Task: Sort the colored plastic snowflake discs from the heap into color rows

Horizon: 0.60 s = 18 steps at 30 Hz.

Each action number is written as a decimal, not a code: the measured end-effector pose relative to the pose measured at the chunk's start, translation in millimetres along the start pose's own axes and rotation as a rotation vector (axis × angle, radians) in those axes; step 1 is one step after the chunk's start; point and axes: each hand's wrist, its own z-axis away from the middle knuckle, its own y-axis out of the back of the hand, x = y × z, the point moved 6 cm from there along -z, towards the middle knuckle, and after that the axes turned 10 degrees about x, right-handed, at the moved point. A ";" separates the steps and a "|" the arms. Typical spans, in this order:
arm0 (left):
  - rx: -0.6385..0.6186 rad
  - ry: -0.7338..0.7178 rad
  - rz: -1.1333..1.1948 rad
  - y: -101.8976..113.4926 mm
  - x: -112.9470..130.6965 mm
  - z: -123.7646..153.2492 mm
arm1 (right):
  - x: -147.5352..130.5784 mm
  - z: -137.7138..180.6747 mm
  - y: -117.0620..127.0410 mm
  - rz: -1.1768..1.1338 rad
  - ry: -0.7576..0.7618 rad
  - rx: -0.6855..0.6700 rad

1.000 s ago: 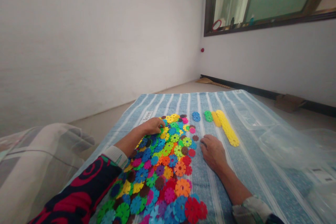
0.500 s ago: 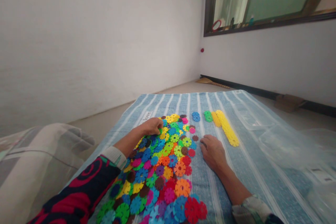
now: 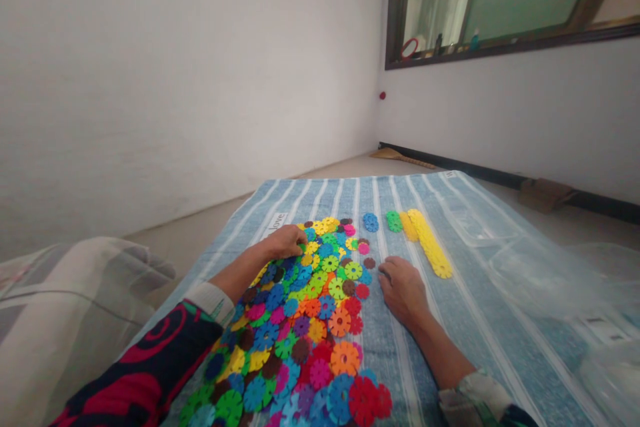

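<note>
A wide spread of colourful plastic snowflake discs (image 3: 315, 287) lies on the striped cloth, overlapping in many layers. My left hand (image 3: 287, 241) reaches over its far left edge, with the fingers pinched down among yellow and green discs. What sits between those fingertips is hidden. On the cloth just right of the discs rests my right hand (image 3: 404, 288), loosely bent, with no disc visible in it. Beyond it are a long overlapping row of yellow discs (image 3: 431, 247), a short orange-yellow group (image 3: 409, 227), a green group (image 3: 393, 221) and a blue group (image 3: 371, 222).
The blue striped cloth (image 3: 465, 320) covers the low surface. Clear plastic containers (image 3: 537, 273) stand along its right side. A fabric-covered form (image 3: 75, 307) is at the left. On the floor behind are a broom (image 3: 400, 158) and a brown box (image 3: 545, 193), near the walls.
The whole view has shifted slightly. Both hands keep nearly the same places relative to the discs, and the sorted groups look the same.
</note>
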 end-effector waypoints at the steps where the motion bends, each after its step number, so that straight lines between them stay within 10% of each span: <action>1: 0.005 -0.006 0.014 0.9 3.9 -1.5 | -0.2 -0.2 0.0 -0.001 0.002 0.000; 11: 0.022 -0.040 0.046 -43.6 83.9 -51.7 | -0.8 -1.7 1.1 -0.012 0.003 0.014; 18: -0.005 0.044 -0.058 -62.5 91.0 -74.9 | -2.8 -2.7 1.5 -0.007 0.002 0.016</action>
